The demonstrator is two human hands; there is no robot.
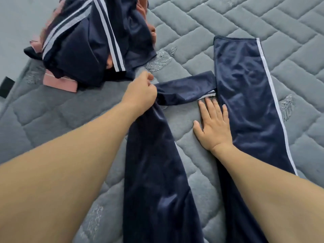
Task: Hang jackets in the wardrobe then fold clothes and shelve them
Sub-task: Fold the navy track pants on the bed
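Observation:
Navy track pants (pixel 245 95) with a white side stripe lie spread on a grey quilted bed (pixel 254 20). Their right leg stretches flat away from me. The left leg (pixel 154 163) runs up the middle and bends over sideways at its end. My left hand (pixel 140 92) grips that leg at the bend. My right hand (pixel 213 123) rests flat on the bed between the two legs, its fingertips touching the folded end.
A heap of clothes sits at the back left: another navy garment with white stripes (pixel 84 41) on top of pink clothing (pixel 60 83). A small black object (pixel 6 86) lies at the bed's left edge.

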